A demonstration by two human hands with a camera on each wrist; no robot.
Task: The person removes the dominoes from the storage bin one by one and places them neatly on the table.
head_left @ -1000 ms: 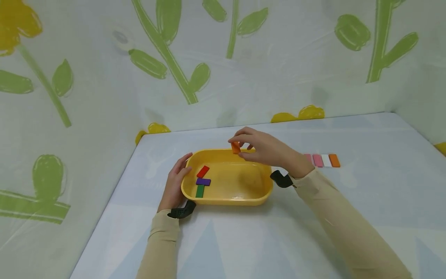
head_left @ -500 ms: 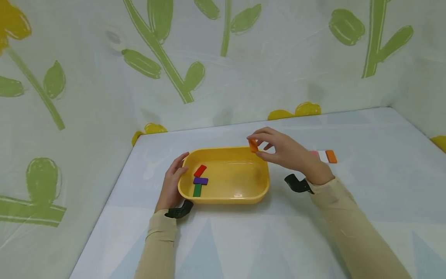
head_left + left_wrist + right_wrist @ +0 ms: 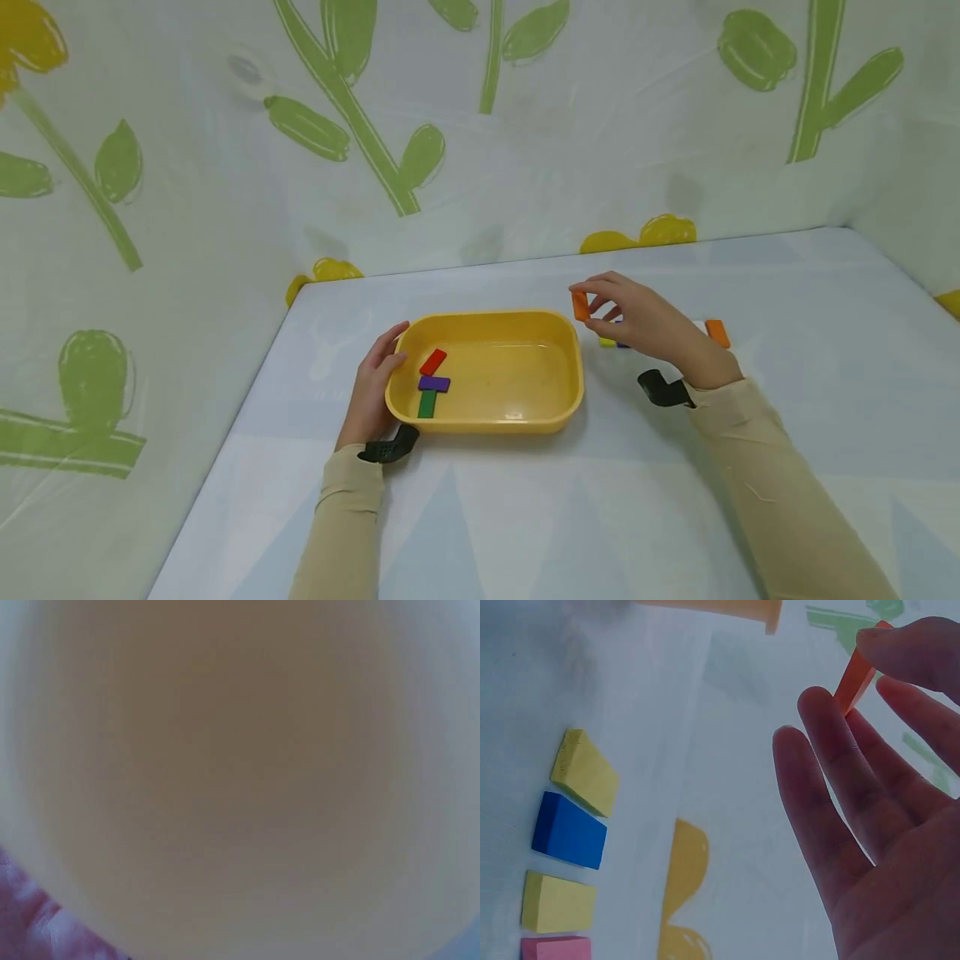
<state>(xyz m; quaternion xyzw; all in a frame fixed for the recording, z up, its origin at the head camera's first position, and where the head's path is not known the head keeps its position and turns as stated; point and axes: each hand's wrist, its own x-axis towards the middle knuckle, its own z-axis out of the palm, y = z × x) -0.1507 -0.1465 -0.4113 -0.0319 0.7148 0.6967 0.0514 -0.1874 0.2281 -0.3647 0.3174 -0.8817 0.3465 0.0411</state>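
My right hand [image 3: 648, 321] pinches an orange block [image 3: 581, 306] between thumb and fingertips, raised off the table just beyond the tray's right end. In the right wrist view the same orange block [image 3: 855, 682] stands on edge at the fingertips. At the left end of the yellow plastic tray [image 3: 487, 427], my left hand [image 3: 371, 387] grips the rim, thumb over the inner side. Inside the tray's left part lie a red block [image 3: 432, 362], a purple block [image 3: 434, 383] and a green block [image 3: 427, 404]. A blurred surface fills most of the left wrist view.
A row of small blocks runs on the table right of the tray, partly behind my right hand. It includes a yellow block [image 3: 589, 780], a blue block [image 3: 568, 832], a pink block [image 3: 555, 949] and an orange end block [image 3: 717, 333]. A flower-printed wall [image 3: 562, 167] borders the table.
My right hand has carried the orange block rightward, from above the tray to past its right rim. My left hand keeps its grip on the tray.
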